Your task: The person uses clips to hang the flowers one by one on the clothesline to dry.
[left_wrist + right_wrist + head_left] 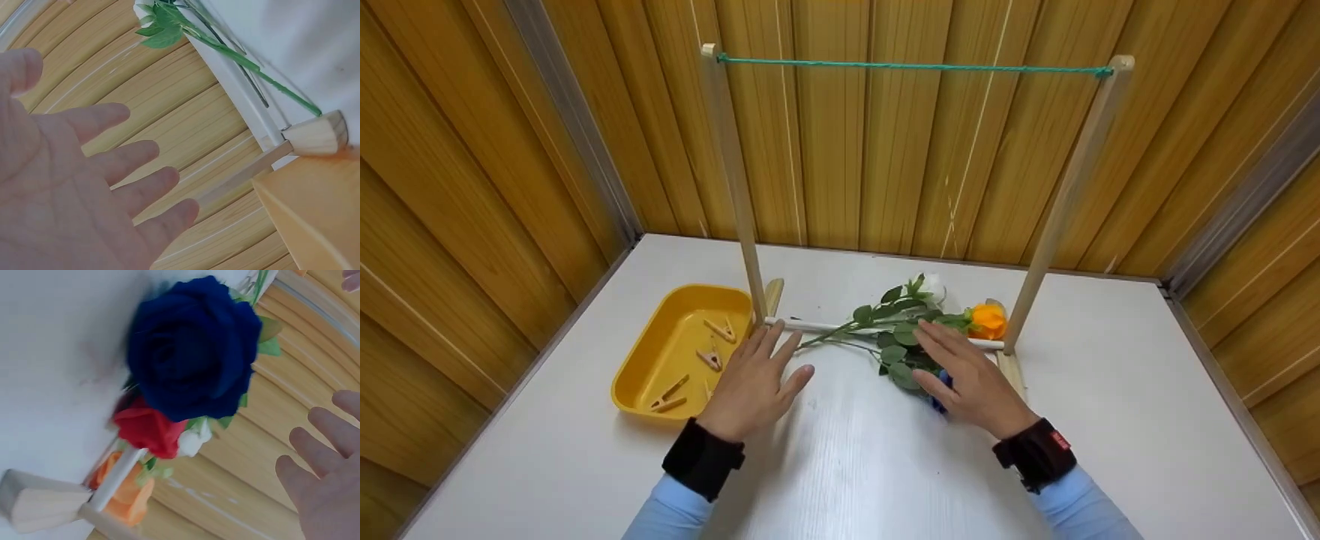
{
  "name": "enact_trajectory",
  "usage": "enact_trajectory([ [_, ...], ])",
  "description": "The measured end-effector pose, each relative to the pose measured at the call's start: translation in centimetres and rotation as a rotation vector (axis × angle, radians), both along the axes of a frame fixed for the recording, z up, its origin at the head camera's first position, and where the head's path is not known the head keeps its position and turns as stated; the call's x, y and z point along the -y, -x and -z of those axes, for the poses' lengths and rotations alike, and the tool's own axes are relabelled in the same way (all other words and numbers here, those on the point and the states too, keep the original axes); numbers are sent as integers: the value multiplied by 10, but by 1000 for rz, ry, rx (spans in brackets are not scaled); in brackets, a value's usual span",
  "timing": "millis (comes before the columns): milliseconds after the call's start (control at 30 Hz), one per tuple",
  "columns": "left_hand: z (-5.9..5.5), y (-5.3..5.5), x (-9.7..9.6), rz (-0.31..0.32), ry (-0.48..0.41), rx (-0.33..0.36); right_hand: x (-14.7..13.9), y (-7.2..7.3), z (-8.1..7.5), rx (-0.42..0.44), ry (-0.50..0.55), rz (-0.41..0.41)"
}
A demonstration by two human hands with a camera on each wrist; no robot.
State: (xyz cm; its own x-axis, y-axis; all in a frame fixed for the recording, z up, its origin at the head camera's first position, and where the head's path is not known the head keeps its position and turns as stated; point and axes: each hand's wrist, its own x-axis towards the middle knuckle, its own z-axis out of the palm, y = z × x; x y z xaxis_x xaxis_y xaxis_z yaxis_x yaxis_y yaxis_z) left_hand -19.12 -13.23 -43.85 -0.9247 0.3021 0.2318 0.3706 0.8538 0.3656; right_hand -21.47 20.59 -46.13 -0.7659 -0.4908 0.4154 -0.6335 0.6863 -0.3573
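I'm holding my left hand point(754, 386) and right hand point(979, 382) empty, fingers spread, lower centre. I'd be pinching the multicoloured artificial-looking roses point(894, 354) by their thin green stems point(287, 90).

Looking forward and down from the head; tilted and closer from both wrists, nearest a round, dark-blue, ruffled rose point(194, 349) from the right, both sharing a thin, straight, white rod point(117, 479).

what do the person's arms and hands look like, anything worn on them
The left hand and right hand are ungloved. A wide black band circles each wrist; the right one carries a small red rectangular label with pale lettering. Light-blue sleeves cover the visible forearms.
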Motion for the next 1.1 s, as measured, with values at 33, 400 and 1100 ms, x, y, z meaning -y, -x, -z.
enact_trajectory([
  [33, -2, 1, 1, 3, 1, -1, 3, 2, -2, -7, 10, -18],
  [400, -29, 13, 16, 26, -4, 74, 32, 20, -21, 68, 38, -123],
  [1100, -55, 52, 71, -102, 107, 389, 110, 57, -40, 84, 106, -320],
])
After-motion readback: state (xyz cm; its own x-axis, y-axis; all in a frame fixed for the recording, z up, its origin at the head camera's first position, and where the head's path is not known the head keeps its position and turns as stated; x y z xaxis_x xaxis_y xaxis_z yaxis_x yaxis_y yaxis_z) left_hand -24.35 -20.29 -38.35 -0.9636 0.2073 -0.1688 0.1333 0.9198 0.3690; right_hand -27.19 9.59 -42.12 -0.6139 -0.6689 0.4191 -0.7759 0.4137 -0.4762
